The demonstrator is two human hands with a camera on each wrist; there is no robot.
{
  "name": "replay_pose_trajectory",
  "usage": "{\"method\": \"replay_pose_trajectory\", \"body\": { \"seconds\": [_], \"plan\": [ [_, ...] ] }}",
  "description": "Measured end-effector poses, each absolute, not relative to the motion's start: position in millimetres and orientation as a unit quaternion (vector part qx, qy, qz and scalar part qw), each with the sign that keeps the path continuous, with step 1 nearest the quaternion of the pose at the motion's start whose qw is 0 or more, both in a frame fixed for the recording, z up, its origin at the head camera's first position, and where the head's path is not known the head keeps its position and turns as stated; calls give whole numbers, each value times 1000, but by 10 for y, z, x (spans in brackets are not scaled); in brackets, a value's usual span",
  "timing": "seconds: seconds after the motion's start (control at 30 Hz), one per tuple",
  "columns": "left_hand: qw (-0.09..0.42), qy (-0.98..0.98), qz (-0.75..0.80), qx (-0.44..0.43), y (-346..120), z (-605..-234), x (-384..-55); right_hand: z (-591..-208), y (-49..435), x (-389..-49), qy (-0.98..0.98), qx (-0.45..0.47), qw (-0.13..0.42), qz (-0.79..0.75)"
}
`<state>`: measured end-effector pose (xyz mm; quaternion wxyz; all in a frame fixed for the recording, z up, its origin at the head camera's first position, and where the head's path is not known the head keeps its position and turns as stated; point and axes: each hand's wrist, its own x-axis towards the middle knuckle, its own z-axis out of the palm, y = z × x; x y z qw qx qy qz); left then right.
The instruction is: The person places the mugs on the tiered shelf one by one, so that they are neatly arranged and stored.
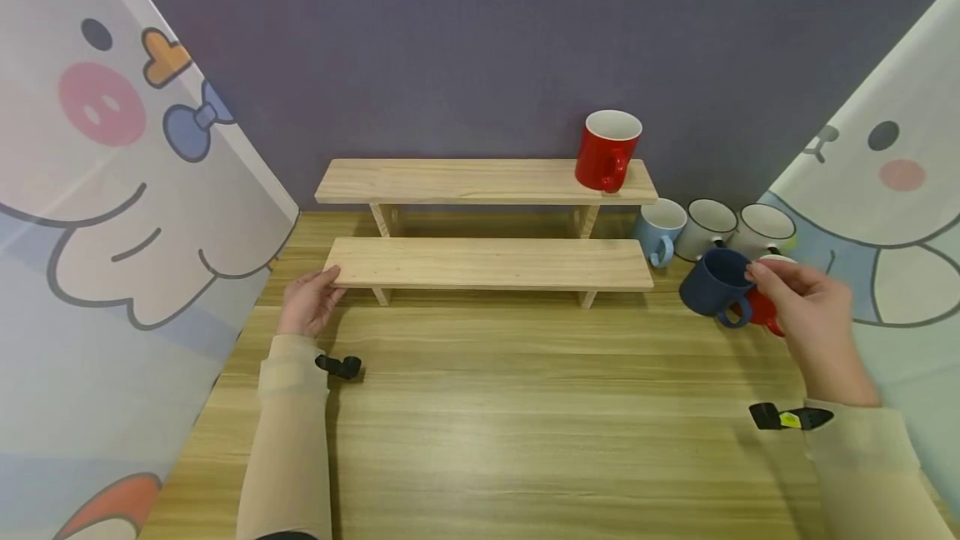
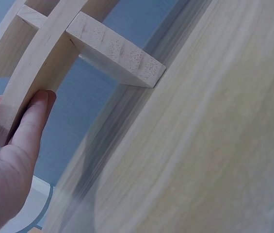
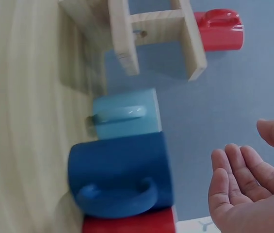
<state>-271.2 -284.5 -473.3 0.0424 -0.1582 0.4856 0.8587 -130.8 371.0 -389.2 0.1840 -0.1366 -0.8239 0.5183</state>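
Note:
My left hand point(image 1: 310, 302) grips the left end of the lower board of a two-tier wooden shelf point(image 1: 487, 263), with fingers beneath the board in the left wrist view. Over the mugs on the right hovers my right hand point(image 1: 810, 319). Its thumb stands apart from the loosely bent fingers point(image 3: 246, 170), and nothing lies between them. Nearest to it are a navy mug point(image 1: 708, 286) and a red mug point(image 1: 761, 311), the latter partly hidden by the hand and the navy mug. Another red mug point(image 1: 609, 152) stands upright on the right end of the upper board.
Behind the navy mug stand a light blue mug point(image 1: 660, 232) and two white mugs with dark rims, a nearer one point(image 1: 705, 227) and one further right point(image 1: 763, 227). A grey wall point(image 1: 450, 48) rises behind the shelf. Printed cartoon panels flank the wooden table point(image 1: 525, 407).

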Motion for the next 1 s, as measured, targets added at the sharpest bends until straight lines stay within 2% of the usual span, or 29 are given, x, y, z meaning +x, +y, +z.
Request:
{"method": "replay_pose_trajectory", "body": {
  "seconds": [0.1,0.37,0.57,0.83,1.0],
  "plan": [
    [43,486,858,-162,-2847,-4737,-2708,-3972,3776,-1288,-827,-160,175,510],
    [43,484,860,-157,-2853,-4749,-2707,-4184,3898,-1278,-830,-202,193,482],
    [41,482,862,-150,-2853,-4754,-2714,-4345,3968,-1258,-838,-215,174,470],
    [36,486,857,-164,-2840,-4752,-2712,-4556,4049,-1258,-902,-187,94,376],
    [37,488,857,-165,-2841,-4748,-2707,-4626,4069,-1302,-898,-131,67,414]
  ]
}}
